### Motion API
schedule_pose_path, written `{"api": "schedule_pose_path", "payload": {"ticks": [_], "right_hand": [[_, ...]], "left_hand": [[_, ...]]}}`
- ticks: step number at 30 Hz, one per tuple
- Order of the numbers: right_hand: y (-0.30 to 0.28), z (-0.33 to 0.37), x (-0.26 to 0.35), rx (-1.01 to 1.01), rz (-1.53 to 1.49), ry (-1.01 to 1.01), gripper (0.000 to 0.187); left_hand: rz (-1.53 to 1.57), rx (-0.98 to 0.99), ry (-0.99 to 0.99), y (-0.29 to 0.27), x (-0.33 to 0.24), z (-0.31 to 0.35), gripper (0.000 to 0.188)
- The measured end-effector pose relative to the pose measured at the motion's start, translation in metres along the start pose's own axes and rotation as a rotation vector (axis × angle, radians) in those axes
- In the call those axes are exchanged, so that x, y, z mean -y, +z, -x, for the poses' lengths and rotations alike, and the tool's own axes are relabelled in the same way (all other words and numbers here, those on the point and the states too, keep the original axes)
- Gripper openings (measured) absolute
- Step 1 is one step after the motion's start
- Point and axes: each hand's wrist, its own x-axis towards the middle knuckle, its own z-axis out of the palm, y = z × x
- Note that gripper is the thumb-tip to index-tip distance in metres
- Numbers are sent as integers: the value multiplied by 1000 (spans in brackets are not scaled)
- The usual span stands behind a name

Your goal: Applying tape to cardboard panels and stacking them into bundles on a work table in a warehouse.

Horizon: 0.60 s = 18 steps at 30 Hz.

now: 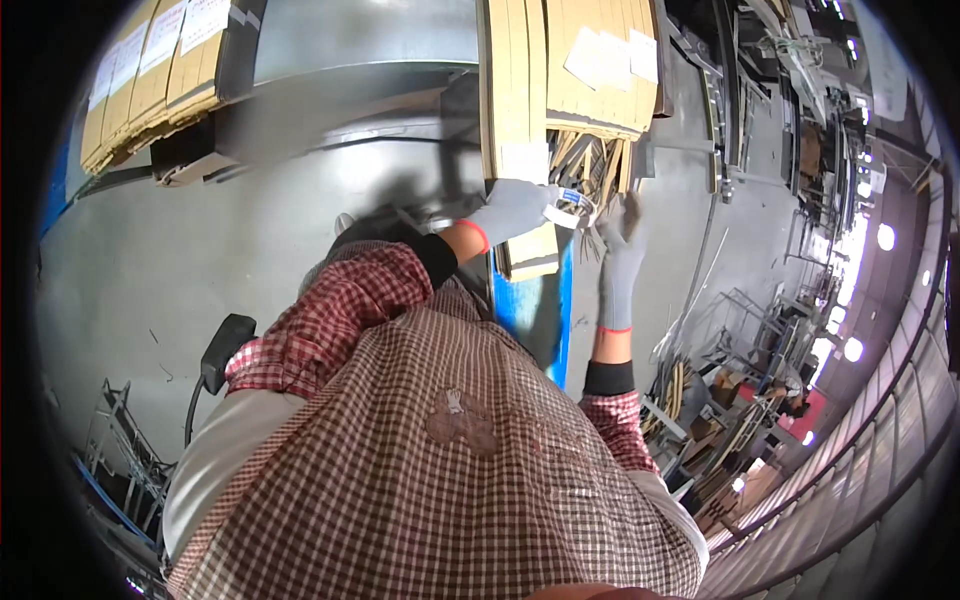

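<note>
a brown checked apron [400, 500] fills the near part of the view, with a red checked sleeve [330, 315] on the left arm and another on the right. farther up, a blue stand [530, 315] lies beneath the end of a long tan cardboard pack [518, 90]. the left hand [513, 208], in a grey glove, reaches across this pack and is grasping a roll of tape [573, 207]. the roll is just right of the pack, between the two hands. the right hand [623, 245], also gloved, is raised beside the roll, near loose thin strips [592, 165]; its fingers are blurred, so i cannot tell whether it grips anything. beyond the strips is a wider cardboard pack [590, 105] with white papers [610, 60] on it. more cardboard packs [165, 75] stand at far left, and bright lamps [885, 237] shine at far right.
</note>
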Motion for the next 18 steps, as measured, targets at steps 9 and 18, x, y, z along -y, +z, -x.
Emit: {"api": "schedule_pose_path", "payload": {"ticks": [9, 18], "right_hand": [[8, -118, -27, 949, 1265, -276, 20], [9, -104, -55, 549, 1080, -110, 24]], "left_hand": [[-2, -97, -121, -6, -5, 9, 45], [456, -406, -260, -21, 65, 22, 42]]}}
